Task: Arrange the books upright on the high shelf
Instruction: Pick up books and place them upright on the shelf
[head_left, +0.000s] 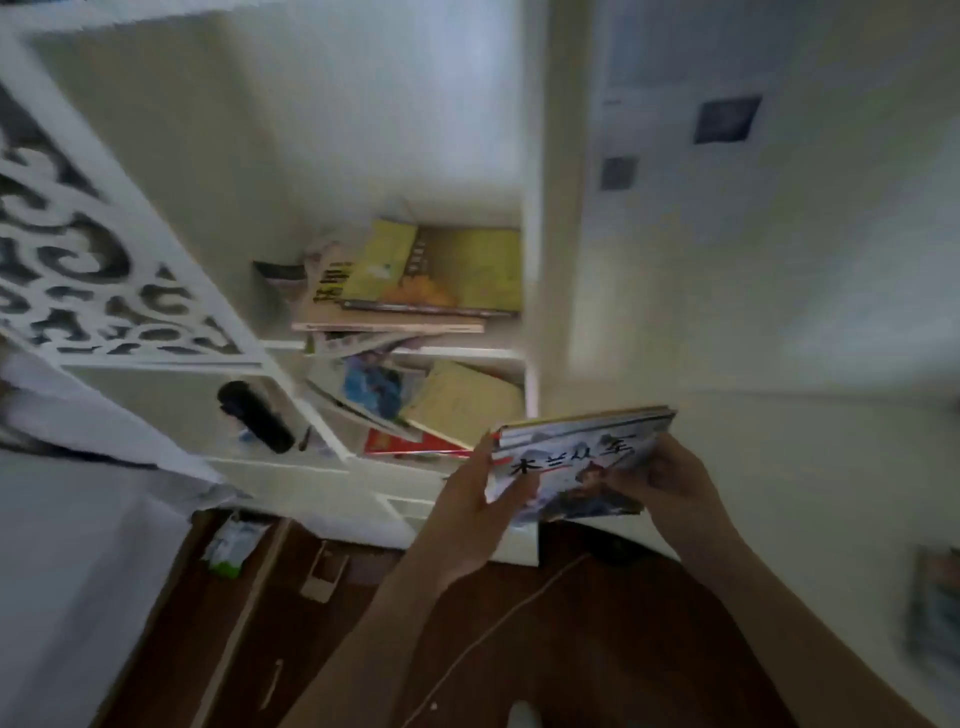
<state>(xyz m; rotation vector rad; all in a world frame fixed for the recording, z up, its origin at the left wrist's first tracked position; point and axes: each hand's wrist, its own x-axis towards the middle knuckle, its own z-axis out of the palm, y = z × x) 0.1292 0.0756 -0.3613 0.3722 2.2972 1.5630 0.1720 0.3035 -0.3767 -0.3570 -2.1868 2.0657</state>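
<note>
Books (576, 457), thin, held together by two hands: left hand (462, 514), right hand (670, 483).

The held book (576, 457) shows a white and blue-grey cover with large black characters and a red streak; the shelf unit (457, 358) is white, its side panel (88, 249) cut in a white scroll pattern over dark gaps; the stacked books (457, 270) are yellow-green with an orange patch; the floor (311, 623) is dark brown wood; the wall (779, 260) is off-white with two dark blue squares.
</note>
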